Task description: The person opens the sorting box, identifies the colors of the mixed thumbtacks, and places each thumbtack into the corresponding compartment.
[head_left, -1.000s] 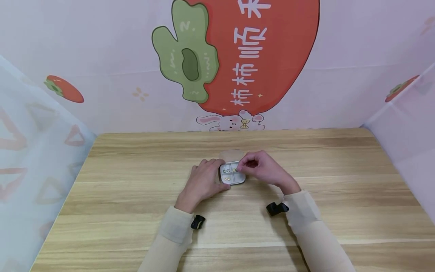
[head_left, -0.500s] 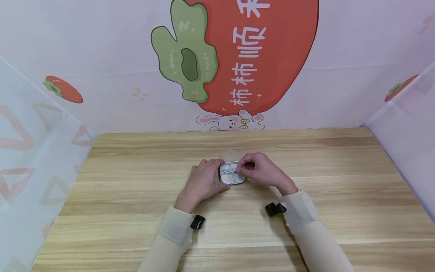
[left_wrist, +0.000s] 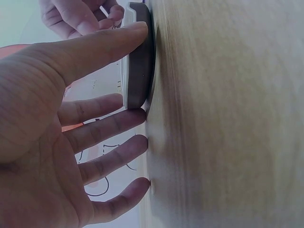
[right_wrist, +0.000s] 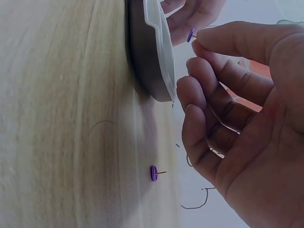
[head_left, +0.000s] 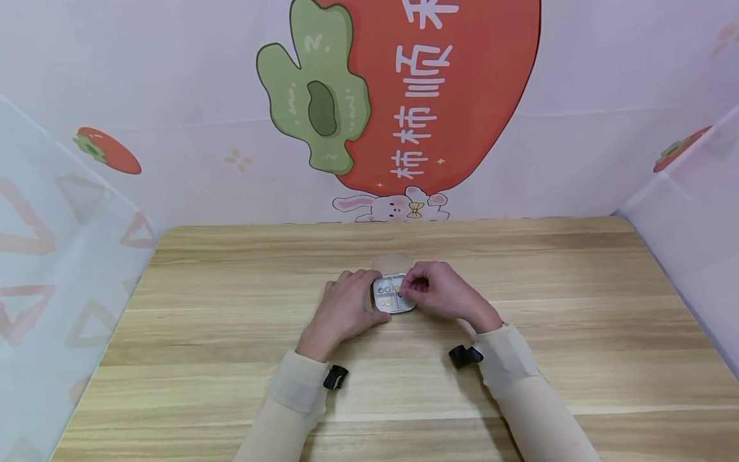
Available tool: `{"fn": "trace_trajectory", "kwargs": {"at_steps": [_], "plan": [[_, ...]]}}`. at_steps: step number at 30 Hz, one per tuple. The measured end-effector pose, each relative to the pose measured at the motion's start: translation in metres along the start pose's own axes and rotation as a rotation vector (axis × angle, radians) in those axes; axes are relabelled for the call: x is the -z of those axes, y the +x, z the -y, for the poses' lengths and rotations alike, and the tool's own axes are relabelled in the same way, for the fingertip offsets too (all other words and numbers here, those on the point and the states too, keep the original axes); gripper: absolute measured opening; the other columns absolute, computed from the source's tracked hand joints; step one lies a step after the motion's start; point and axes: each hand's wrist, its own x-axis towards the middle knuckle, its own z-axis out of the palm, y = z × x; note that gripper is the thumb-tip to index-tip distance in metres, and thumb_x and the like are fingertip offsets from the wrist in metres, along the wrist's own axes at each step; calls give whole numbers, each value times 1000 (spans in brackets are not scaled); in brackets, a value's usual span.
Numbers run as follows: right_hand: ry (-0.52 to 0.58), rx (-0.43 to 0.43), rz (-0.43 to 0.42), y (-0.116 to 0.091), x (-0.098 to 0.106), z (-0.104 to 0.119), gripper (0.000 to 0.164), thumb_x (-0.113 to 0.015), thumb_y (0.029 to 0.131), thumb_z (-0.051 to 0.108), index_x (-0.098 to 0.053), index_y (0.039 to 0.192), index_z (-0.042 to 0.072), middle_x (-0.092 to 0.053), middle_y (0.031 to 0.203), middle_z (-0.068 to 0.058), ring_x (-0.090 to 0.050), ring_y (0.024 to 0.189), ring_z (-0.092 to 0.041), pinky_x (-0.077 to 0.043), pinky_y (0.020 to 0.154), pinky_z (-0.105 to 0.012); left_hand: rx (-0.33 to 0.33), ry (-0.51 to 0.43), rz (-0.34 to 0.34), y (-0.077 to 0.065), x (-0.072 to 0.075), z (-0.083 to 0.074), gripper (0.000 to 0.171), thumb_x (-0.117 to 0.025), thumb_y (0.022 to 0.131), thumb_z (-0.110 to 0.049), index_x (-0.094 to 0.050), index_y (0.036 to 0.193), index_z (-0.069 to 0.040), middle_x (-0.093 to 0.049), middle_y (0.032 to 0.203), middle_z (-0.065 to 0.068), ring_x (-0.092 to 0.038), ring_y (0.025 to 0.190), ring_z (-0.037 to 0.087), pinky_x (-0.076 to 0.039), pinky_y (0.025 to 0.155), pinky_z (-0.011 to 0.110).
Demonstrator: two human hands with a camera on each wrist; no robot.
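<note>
A small white box (head_left: 395, 312) with a dark outer shell and divided compartments lies on the table, its clear lid (head_left: 392, 262) folded back. My left hand (head_left: 344, 309) holds it from the left, thumb on the near edge and index finger at the far side. Above the right-hand compartments, my right hand (head_left: 449, 290) pinches a purple thumbtack (right_wrist: 190, 35) by its pin between thumb and index finger. Several small round gold-coloured pieces (head_left: 385, 303) sit in the compartments. The right fingers hide part of the box in the head view.
A second purple thumbtack (right_wrist: 154, 173) rests on the wooden table (head_left: 242, 256) near the box, its pin pointing sideways in the right wrist view; my right hand hides it in the head view. A printed cloth (head_left: 190, 173) hangs behind the table.
My right hand has shifted slightly toward me over the box's right side, still pinching. The left hand and the box have stayed in place.
</note>
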Motion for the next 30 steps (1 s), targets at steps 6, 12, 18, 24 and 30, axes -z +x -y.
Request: {"fn": "trace_trajectory", "kwargs": {"at_steps": [6, 12, 18, 24, 30], "plan": [[-40, 16, -14, 0, -1, 2, 5, -66, 82, 20, -63, 79, 21, -56, 75, 4, -52, 69, -14, -44, 60, -28, 1, -3, 1, 0, 0, 0, 73, -72, 69, -53, -48, 130, -20, -53, 126, -3, -45, 108, 20, -35, 83, 42], [-83, 23, -25, 1, -4, 3, 6, -67, 82, 21, -62, 78, 22, -55, 75, 6, -52, 68, -12, -44, 59, -26, -4, -3, -2, 0, 0, 0, 73, -72, 69, -53, -48, 129, -21, -52, 125, -3, -45, 108, 20, -35, 82, 41], [-126, 13, -22, 2, -5, 3, 7, -68, 81, 22, -62, 78, 21, -55, 74, 7, -51, 67, -11, -44, 59, -26, -3, -7, -1, 0, 0, 1, 73, -72, 69, -53, -48, 129, -21, -53, 125, -3, -45, 108, 20, -35, 82, 42], [-174, 11, -23, 3, -6, 4, 6, -67, 81, 23, -62, 79, 22, -54, 74, 8, -51, 67, -10, -43, 59, -25, 1, -8, 1, 0, 0, 1, 72, -72, 69, -53, -48, 129, -20, -53, 125, -3, -45, 107, 20, -35, 82, 42], [-224, 20, -30, 2, -7, 6, 5, -67, 81, 23, -63, 80, 21, -53, 74, 10, -50, 67, -9, -43, 60, -24, 5, -8, 3, 0, -1, 1, 72, -73, 69, -52, -48, 128, -20, -53, 124, -3, -45, 107, 19, -35, 82, 41]]}}
